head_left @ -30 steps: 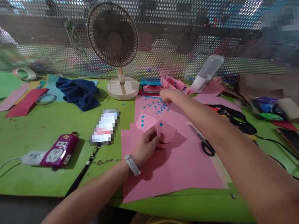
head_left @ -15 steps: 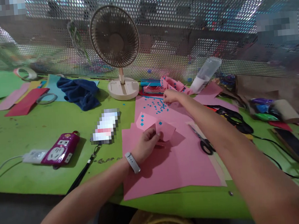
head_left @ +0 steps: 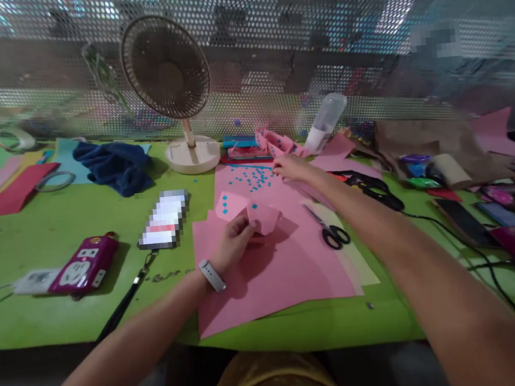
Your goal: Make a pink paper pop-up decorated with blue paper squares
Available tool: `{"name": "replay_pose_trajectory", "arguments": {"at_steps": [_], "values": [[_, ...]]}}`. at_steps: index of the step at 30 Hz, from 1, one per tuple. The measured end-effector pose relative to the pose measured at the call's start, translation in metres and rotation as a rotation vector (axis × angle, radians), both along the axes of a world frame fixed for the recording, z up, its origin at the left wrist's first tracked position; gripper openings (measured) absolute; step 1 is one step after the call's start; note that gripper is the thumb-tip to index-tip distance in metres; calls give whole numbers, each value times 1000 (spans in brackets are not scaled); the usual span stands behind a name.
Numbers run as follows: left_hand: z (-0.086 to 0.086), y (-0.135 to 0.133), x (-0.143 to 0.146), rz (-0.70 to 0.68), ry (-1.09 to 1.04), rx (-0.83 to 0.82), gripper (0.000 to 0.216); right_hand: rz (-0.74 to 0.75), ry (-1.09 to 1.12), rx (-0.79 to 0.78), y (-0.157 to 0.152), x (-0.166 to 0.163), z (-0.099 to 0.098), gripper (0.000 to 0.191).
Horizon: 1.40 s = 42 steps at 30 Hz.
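My left hand [head_left: 235, 240] pinches a folded pink paper piece [head_left: 266, 216] between thumb and fingers. Small blue paper squares are stuck on it: several in a row on its left panel and one on the panel to the right. Beyond it, my right hand [head_left: 290, 167] reaches over a scatter of tiny blue squares [head_left: 256, 178] lying on pink paper. Its fingers are drawn together at the right edge of the scatter; whatever is between them is too small to make out. Large pink sheets [head_left: 283, 275] lie beneath my left hand, and black-handled scissors [head_left: 328, 229] rest to its right.
A white fan [head_left: 193, 155] and a dark blue cloth [head_left: 115, 166] stand at the back. To the left lie a phone [head_left: 164, 219] and a purple power strip [head_left: 83, 265]. A clear bottle [head_left: 326, 124], a black-handled tool [head_left: 374, 190] and cables sit to the right.
The view has swung to the right, so things appear further left. My right hand has shifted slightly along the right edge of the blue squares. My left hand keeps hold of the folded paper.
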<state>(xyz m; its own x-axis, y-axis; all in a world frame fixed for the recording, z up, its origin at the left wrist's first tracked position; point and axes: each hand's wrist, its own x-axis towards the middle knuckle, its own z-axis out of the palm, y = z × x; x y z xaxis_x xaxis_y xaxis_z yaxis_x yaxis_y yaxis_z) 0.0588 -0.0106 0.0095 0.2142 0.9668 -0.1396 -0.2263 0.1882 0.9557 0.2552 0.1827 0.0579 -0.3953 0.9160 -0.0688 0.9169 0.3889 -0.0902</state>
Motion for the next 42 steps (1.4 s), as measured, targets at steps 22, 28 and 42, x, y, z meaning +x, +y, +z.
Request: {"name": "replay_pose_trajectory", "arguments": {"at_steps": [22,28,42], "values": [[1,2,-3,-64,-45,-34,36,35,-549,-126,75,-72,-16,36],[1,3,-3,-60,-67,-28,38,14,-570,-135,76,-87,-16,38],[-1,3,-5,-42,-64,-43,36,-21,-259,-119,61,-72,-12,22]]}}
